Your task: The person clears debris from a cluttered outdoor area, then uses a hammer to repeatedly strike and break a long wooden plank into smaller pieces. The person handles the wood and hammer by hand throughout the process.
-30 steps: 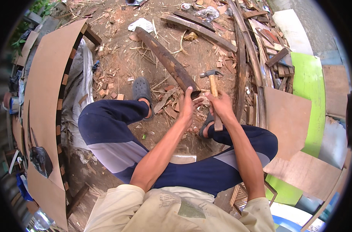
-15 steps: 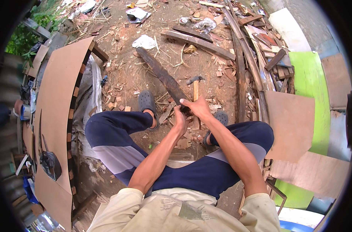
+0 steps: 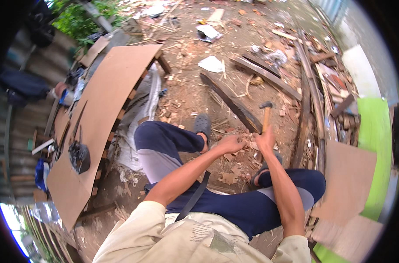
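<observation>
My right hand [image 3: 264, 141] is closed round the wooden handle of a hammer [image 3: 266, 119], its dark metal head pointing away from me. To the left, my left hand [image 3: 231, 144] hovers over the ground between my knees with its fingers curled together; whatever they hold, if anything, is hidden. A dark, rough wooden plank [image 3: 230, 101] lies slanting ahead of both hands. Its near end is close to the hammer handle, and neither hand grips it. Wood chips [image 3: 228, 177] are scattered below my hands.
A long brown board [image 3: 107, 96] on wooden supports stands at the left, bearing a black plastic bag [image 3: 79, 156]. Long dark beams [image 3: 305, 101] and scrap wood line the right side, beside brown sheets [image 3: 346, 179] and a lime-green panel [image 3: 371, 131].
Both hands have left the dark plank, which now rests on the ground. My right hand has taken the hammer by its handle; my left has drawn away leftward. The view has turned left.
</observation>
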`<state>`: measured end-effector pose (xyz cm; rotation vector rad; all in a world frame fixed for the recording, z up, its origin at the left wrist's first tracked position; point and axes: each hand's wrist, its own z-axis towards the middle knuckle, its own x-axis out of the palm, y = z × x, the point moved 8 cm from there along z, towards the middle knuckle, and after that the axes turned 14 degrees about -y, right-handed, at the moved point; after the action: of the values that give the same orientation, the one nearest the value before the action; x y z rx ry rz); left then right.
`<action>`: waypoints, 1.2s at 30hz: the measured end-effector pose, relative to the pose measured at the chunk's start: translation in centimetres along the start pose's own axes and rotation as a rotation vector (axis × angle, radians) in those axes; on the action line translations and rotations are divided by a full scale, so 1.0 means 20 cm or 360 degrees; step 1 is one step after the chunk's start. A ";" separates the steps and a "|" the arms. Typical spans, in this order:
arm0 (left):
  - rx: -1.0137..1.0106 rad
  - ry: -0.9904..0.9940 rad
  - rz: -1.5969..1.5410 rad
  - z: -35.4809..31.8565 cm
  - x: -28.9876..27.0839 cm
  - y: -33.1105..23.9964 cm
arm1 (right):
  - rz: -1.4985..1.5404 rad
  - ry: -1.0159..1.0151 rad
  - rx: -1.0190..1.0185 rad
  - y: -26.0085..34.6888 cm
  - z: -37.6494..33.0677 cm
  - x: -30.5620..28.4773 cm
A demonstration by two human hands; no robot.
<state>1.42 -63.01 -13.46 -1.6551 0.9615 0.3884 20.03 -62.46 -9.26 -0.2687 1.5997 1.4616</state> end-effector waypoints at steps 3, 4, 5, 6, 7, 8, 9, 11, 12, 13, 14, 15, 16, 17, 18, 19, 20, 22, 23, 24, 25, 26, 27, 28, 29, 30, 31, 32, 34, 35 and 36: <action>0.0145 -0.0291 0.0466 0.03 -0.32 -0.01 | 0.0017 -0.0041 -0.0185 0.22 -0.04 -0.19; 0.0167 -0.0367 0.0642 0.04 -0.43 -0.03 | 0.0038 -0.0054 -0.0229 0.30 -0.05 -0.26; 0.0264 -0.0456 0.0712 0.04 -0.52 -0.07 | 0.0096 -0.0032 -0.0209 0.36 -0.07 -0.33; 0.0362 -0.0542 0.0786 0.04 -0.60 -0.10 | 0.0156 -0.0010 -0.0185 0.41 -0.08 -0.39; 0.0465 -0.0624 0.0861 0.03 -0.66 -0.13 | 0.0214 0.0009 -0.0157 0.44 -0.10 -0.44; 0.0576 -0.0650 0.0891 0.03 -0.68 -0.16 | 0.0220 -0.0022 -0.0191 0.46 -0.11 -0.49; 0.0701 -0.0666 0.0918 0.05 -0.67 -0.20 | 0.0243 -0.0047 -0.0235 0.46 -0.12 -0.55; 0.0969 -0.0685 0.0934 0.07 -0.64 -0.24 | 0.0285 -0.0106 -0.0308 0.46 -0.15 -0.67; 0.1116 -0.0684 0.0911 0.09 -0.59 -0.24 | 0.0277 -0.0074 -0.0225 0.43 -0.16 -0.71; 0.1264 -0.0681 0.0889 0.10 -0.55 -0.24 | 0.0266 -0.0080 -0.0280 0.43 -0.19 -0.73; 0.1326 -0.0614 0.0847 0.13 -0.49 -0.24 | 0.0239 -0.0116 -0.0346 0.43 -0.21 -0.78; 0.1391 -0.0541 0.0791 0.15 -0.45 -0.27 | 0.0204 -0.0154 -0.0406 0.43 -0.24 -0.84; 0.1475 -0.0486 0.0472 0.13 -0.44 -0.29 | 0.0245 -0.0190 -0.0442 0.43 -0.26 -0.89; 0.1512 -0.0465 0.0360 0.13 -0.42 -0.27 | 0.0308 -0.0163 -0.0484 0.42 -0.29 -0.91; 0.1446 -0.0395 0.0363 0.16 -0.36 -0.23 | 0.0257 -0.0153 -0.0493 0.38 -0.31 -0.92; 0.1437 -0.0391 0.0366 0.20 -0.30 -0.19 | 0.0225 -0.0133 -0.0464 0.34 -0.33 -0.92; 0.1378 -0.0318 0.0362 0.23 -0.22 -0.25 | 0.0250 -0.0122 -0.0454 0.31 -0.34 -0.98; 0.1511 -0.0246 0.0549 0.27 -0.15 -0.24 | 0.0305 -0.0062 -0.0408 0.30 -0.38 -1.01; 0.1416 -0.0044 0.0650 0.25 -0.10 -0.29 | 0.0269 -0.0049 -0.0374 0.28 -0.39 -1.03; 0.1465 -0.0053 0.0686 0.25 -0.10 -0.35 | 0.0229 -0.0036 -0.0336 0.25 -0.38 -1.06; 0.1503 -0.0043 0.0726 0.23 -0.10 -0.41 | 0.0235 -0.0104 -0.0388 0.22 -0.38 -1.11; 0.1544 -0.0014 0.0783 0.20 -0.13 -0.47 | 0.0255 -0.0178 -0.0421 0.19 -0.35 -1.11; 0.1410 0.0116 0.0909 0.21 -0.13 -0.50 | 0.0269 -0.0254 -0.0450 0.16 -0.31 -1.12; 0.1369 0.0056 0.1014 0.26 -0.16 -0.39 | 0.0321 -0.0326 -0.0465 0.17 -0.29 -1.10; 0.1433 -0.0038 0.1009 0.27 -0.19 -0.41 | 0.0335 -0.0427 -0.0451 0.15 -0.25 -1.14; 0.1315 -0.0036 0.1084 0.29 -0.23 -0.43 | 0.0390 -0.0506 -0.0328 0.08 -0.21 -1.17; 0.1257 -0.0092 0.1133 0.30 -0.27 -0.51 | 0.0427 -0.0608 -0.0209 0.00 -0.15 -1.24; 0.1303 -0.0134 0.0982 0.26 -0.28 -0.59 | 0.0272 -0.0690 -0.0099 -0.07 -0.12 -1.32; 0.1345 -0.0260 0.1025 0.28 -0.26 -0.61 | 0.0294 -0.0795 0.0144 -0.25 -0.06 -1.40; 0.1306 -0.0243 0.1051 0.31 -0.21 -0.62 | 0.0453 -0.0861 0.0284 -0.39 -0.04 -1.42; 0.1266 -0.0253 0.1092 0.33 -0.18 -0.63 | 0.0636 -0.0935 0.0399 -0.46 -0.03 -1.45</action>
<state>10.20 -54.97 -4.85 -0.5448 1.3265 0.4933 42.10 -77.26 5.61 0.6067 1.3622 1.4289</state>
